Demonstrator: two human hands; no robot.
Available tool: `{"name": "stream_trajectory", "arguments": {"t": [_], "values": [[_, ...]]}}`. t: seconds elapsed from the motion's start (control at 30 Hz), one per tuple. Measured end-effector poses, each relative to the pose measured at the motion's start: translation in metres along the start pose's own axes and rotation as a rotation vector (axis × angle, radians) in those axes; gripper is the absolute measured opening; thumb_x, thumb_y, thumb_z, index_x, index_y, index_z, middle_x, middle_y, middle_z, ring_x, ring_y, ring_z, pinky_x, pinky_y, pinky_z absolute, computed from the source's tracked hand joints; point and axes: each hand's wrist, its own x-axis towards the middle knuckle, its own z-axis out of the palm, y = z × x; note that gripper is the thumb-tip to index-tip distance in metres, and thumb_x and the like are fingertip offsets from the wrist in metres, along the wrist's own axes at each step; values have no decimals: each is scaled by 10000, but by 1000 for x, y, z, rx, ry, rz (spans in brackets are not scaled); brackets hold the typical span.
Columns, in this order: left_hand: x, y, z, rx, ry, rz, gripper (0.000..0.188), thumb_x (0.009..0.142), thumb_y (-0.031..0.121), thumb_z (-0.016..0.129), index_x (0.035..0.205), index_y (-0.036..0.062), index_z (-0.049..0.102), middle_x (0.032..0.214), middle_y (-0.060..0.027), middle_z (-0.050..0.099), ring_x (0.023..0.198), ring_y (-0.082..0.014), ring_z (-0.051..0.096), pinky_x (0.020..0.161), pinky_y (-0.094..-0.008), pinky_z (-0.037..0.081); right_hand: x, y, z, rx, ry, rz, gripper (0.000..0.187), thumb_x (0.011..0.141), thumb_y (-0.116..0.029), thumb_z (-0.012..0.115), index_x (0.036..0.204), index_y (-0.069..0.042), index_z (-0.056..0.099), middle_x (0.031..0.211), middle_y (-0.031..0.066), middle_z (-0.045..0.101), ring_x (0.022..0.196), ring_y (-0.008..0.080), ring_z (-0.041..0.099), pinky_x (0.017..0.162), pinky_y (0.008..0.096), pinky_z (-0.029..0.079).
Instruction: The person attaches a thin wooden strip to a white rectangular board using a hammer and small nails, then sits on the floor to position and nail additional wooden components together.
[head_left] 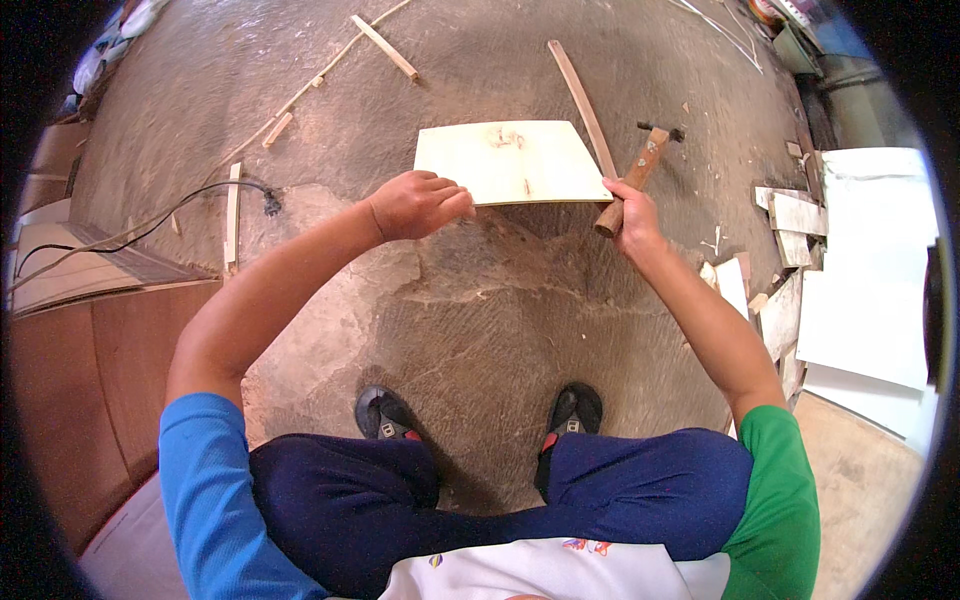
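Observation:
A pale, thin wooden board (545, 165) with two brown knots is held up in front of me above the floor. My left hand (425, 203) is closed at its near left corner, which the fingers hide. My right hand (637, 215) is closed around the wooden handle of a hammer (650, 160). Its thumb also rests on the board's near right corner. The hammer's dark metal head points away from me, and the butt of its handle sticks out below the fingers.
Long wood strips (580, 100) lie on the rough concrete floor (480, 330). A black cable with a plug (270, 202) runs in from the left, over a brown panel (120, 350). Scrap wood pieces (795, 215) and white sheets (865, 280) lie at the right.

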Motion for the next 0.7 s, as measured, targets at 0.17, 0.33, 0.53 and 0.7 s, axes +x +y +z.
{"name": "stream_trajectory", "arguments": {"t": [0.17, 0.33, 0.53, 0.7], "values": [[-5, 20, 2, -298, 67, -532, 135, 886, 154, 629, 863, 35, 570, 741, -84, 666, 651, -185, 653, 562, -298, 510, 5, 7, 1, -127, 92, -77, 238, 787, -42, 706, 951, -11, 536, 854, 64, 604, 780, 168, 589, 684, 330, 481], [-17, 30, 9, -724, 297, -1228, 170, 901, 143, 642, 843, -6, 586, 662, -70, 646, 562, -98, 590, 509, -256, 462, 26, 17, -15, -272, -64, -136, 274, 808, -7, 660, 1012, 56, 489, 970, 149, 640, 863, 210, 640, 745, 331, 532], [-48, 29, 24, -971, 244, -1452, 146, 881, 93, 647, 850, -35, 584, 749, -109, 672, 660, -147, 658, 606, -277, 556, 34, 26, -10, -219, -41, -136, 326, 787, 38, 640, 1041, 149, 469, 1036, 209, 642, 895, 251, 660, 804, 323, 560], [-65, 28, 45, -1022, 186, -1444, 112, 852, 48, 657, 858, -39, 586, 771, -117, 678, 675, -152, 664, 614, -274, 558, 35, 25, -18, -211, -53, -104, 304, 793, 45, 637, 1038, 120, 474, 1015, 201, 644, 897, 252, 663, 794, 326, 564]]}}
